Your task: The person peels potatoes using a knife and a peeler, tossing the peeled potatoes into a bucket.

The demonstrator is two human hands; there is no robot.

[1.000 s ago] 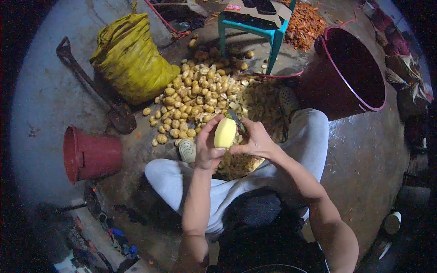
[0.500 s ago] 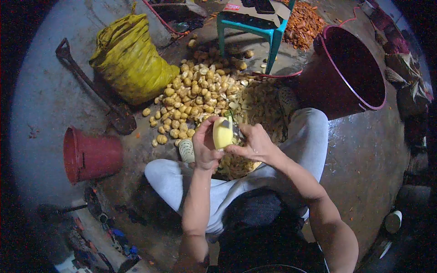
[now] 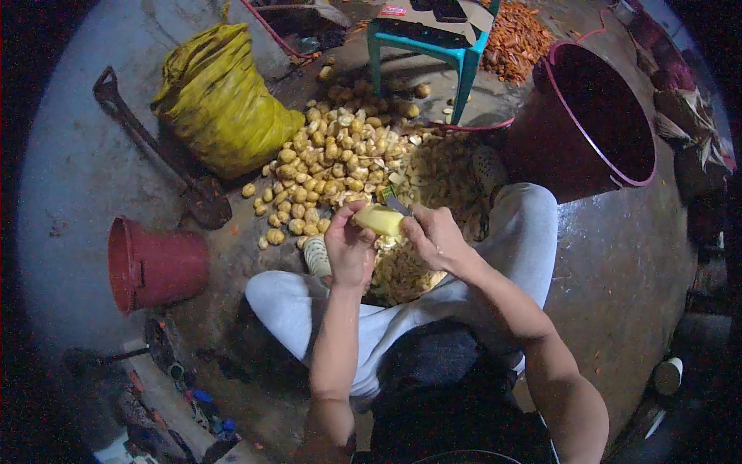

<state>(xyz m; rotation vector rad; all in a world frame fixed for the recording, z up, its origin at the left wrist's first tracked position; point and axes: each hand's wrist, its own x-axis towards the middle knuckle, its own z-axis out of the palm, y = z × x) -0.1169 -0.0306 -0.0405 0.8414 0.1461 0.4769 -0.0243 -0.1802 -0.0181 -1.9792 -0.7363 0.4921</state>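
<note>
A smooth, pale yellow peeled potato [image 3: 379, 220] lies between my two hands, tilted nearly level. My left hand [image 3: 350, 249] has its fingers round the left end. My right hand [image 3: 439, 240] grips a peeler [image 3: 396, 203] with a green part at its tip, and its thumb touches the potato's right end. The peeler's handle is mostly hidden in my fingers. Beyond my hands spreads a heap of yellow-brown potatoes [image 3: 340, 155], with peelings [image 3: 440, 178] to its right and more below my hands.
A yellow sack [image 3: 224, 100], a shovel [image 3: 154, 147] and a small red bucket [image 3: 166, 263] are on the left. At the back stands a teal stool [image 3: 421, 42] beside orange peelings [image 3: 514, 42]. A large dark red bucket [image 3: 583, 120] is on the right.
The potato has turned from upright to nearly level in my hands. The peeler has shifted from its right side to above its right end.
</note>
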